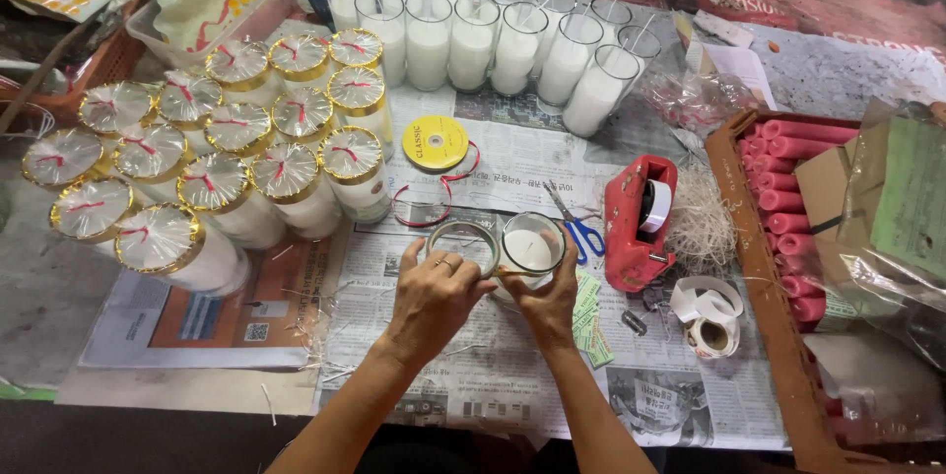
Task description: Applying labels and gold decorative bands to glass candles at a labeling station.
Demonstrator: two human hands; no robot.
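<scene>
My left hand (434,297) holds a clear round plastic lid (463,242) by its rim, just left of a glass candle jar. My right hand (545,302) grips that glass jar of white wax (530,249) from below, tilted toward me. Lid and jar touch edge to edge over the newspaper-covered table (512,375). A ring shows on a left finger.
Several finished jars with gold-rimmed lids and red ribbon (212,173) crowd the left. Unlidded wax-filled glasses (503,35) line the back. A yellow ribbon spool (435,142), blue scissors (581,230), red tape dispenser (639,223), sticker roll (709,321) and a crate of pink candles (788,188) lie nearby.
</scene>
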